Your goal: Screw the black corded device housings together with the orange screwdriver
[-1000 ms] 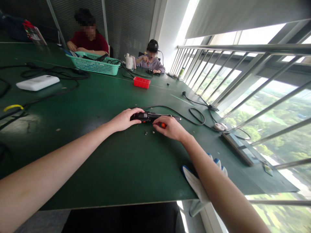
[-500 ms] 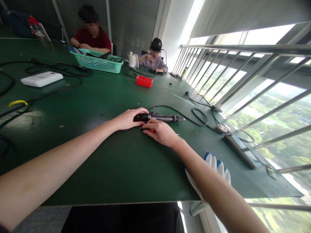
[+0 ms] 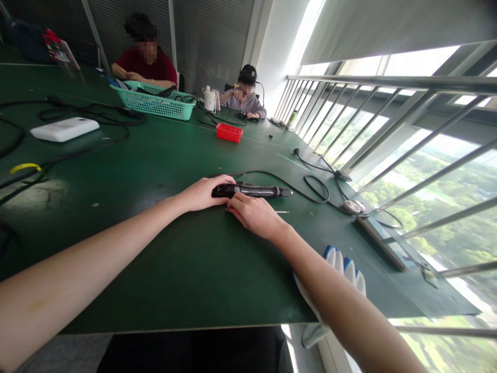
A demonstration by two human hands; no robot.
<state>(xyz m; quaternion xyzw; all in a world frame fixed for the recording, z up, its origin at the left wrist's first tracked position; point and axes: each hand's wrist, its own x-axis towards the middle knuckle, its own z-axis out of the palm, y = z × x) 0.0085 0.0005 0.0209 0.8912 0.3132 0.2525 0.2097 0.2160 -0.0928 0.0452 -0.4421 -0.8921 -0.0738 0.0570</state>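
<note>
A black electric screwdriver (image 3: 264, 190) lies on the green table (image 3: 186, 290), its bit end pointing right and a black cord looping away behind it. My left hand (image 3: 207, 193) is closed around its rear end at the left. Just in front of the tool, my right hand (image 3: 256, 211) has its fingers curled down over a hand screwdriver. Only that screwdriver's thin metal shaft (image 3: 283, 212) shows to the right of the hand; my fingers cover its handle. Under my right forearm lies a white glove with blue edging (image 3: 344, 264).
A red tray (image 3: 229, 133) and a teal basket (image 3: 159, 106) with cables stand farther back. To the left is a white box-like device (image 3: 65, 129) among black cables. A dark flat panel (image 3: 382, 243) lies by the metal railing (image 3: 349, 80). Two people sit across the table.
My right hand has shifted slightly and covers the orange part of the screwdriver handle, while more of its shaft shows. My left hand stays on the electric screwdriver. The view has shifted slightly.
</note>
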